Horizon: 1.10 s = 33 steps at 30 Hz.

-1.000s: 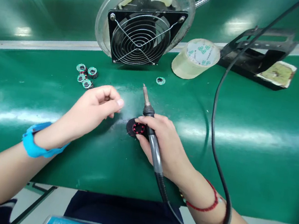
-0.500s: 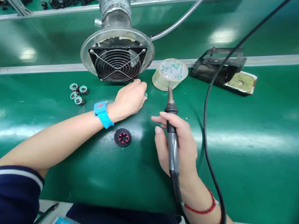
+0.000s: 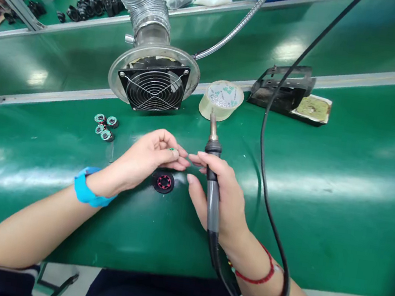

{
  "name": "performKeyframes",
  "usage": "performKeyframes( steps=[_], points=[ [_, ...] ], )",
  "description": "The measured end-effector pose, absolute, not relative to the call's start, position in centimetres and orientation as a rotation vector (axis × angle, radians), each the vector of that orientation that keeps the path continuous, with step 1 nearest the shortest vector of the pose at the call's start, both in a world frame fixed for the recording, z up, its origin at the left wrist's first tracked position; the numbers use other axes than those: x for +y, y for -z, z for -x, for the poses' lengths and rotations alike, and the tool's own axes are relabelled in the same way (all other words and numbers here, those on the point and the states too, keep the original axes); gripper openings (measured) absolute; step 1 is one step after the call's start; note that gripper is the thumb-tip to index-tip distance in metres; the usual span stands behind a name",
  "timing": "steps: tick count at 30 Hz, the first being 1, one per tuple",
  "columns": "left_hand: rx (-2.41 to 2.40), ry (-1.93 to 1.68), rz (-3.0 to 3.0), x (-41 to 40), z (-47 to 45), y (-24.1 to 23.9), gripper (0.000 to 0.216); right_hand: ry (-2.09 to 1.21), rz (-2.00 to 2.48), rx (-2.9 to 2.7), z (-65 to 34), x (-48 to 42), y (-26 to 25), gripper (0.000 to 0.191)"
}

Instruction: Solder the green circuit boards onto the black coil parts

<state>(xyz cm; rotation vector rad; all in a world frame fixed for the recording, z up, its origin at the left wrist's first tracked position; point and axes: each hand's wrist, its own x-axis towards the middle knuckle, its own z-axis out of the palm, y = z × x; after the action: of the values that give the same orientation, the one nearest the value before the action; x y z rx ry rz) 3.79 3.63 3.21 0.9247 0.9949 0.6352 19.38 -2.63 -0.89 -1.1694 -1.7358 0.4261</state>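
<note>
A green piece [image 3: 172, 149], likely a circuit board, sits pinched in the left hand [image 3: 148, 155], at 12 o'clock from the red-wound coil [image 3: 163, 182], flat on the tabletop [image 3: 164, 242], presumably for steadiness. The loosely curled right hand [image 3: 229, 199] holds a soldering iron [image 3: 213, 207] tip-outward, apparently sparing its fingertips.

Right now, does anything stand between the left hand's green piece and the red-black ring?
Nothing visible does. The green piece, pinched in the left hand, shows just above the ring in the picture; the right hand, holding the iron, is to the ring's right.
</note>
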Motion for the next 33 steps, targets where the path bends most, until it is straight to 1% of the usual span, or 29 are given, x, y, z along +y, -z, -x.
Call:
performKeyframes(
  steps=[4, 8, 11, 13, 18, 23, 25, 26, 28, 30, 33],
  points=[
    [1.03, -0.669, -0.905, 1.4, -3.3, -4.2, 0.011, -0.379, 1.137, -1.803, -18.1, -3.3, -0.4, 0.046],
    [1.035, -0.648, -0.854, 0.0, -2.9, -4.7, 0.014, -0.209, 1.18, -1.902, -17.1, -3.7, -2.1, 0.041],
    [1.031, -0.658, -0.834, -0.7, -2.5, -4.9, 0.018, -0.141, 1.184, -1.978, -16.7, -3.6, -2.7, 0.038],
    [1.037, -0.67, -0.843, -1.0, -2.1, -5.0, 0.018, -0.144, 1.173, -2.038, -16.7, -3.6, -2.8, 0.037],
    [1.079, -0.685, -0.906, -1.6, -1.1, -4.7, 0.011, -0.155, 1.121, -2.199, -16.9, -3.7, -2.0, 0.036],
    [1.103, -0.669, -1.003, -1.9, -0.4, -3.9, 0.012, -0.112, 1.062, -2.318, -17.0, -3.7, -1.5, 0.035],
    [1.106, -0.694, -1.115, -1.9, 0.0, -3.4, 0.014, -0.176, 1.104, -2.263, -17.2, -3.5, -1.4, 0.032],
    [1.12, -0.711, -1.234, -2.0, 0.2, -3.1, 0.02, -0.225, 1.132, -2.209, -17.4, -3.4, -1.4, 0.032],
    [1.145, -0.687, -1.593, -2.0, 0.5, -2.4, 0.034, -0.33, 1.168, -2.07, -17.9, -3.3, -1.2, 0.037],
    [1.144, -0.538, -1.95, -1.9, 0.6, -1.7, 0.041, -0.414, 1.181, -1.951, -18.6, -3.3, -0.8, 0.045],
    [1.152, -0.343, -2.202, -1.8, 0.3, -0.3, 0.032, -0.504, 1.202, -1.881, -19.1, -3.6, -0.3, 0.05]
  ],
)
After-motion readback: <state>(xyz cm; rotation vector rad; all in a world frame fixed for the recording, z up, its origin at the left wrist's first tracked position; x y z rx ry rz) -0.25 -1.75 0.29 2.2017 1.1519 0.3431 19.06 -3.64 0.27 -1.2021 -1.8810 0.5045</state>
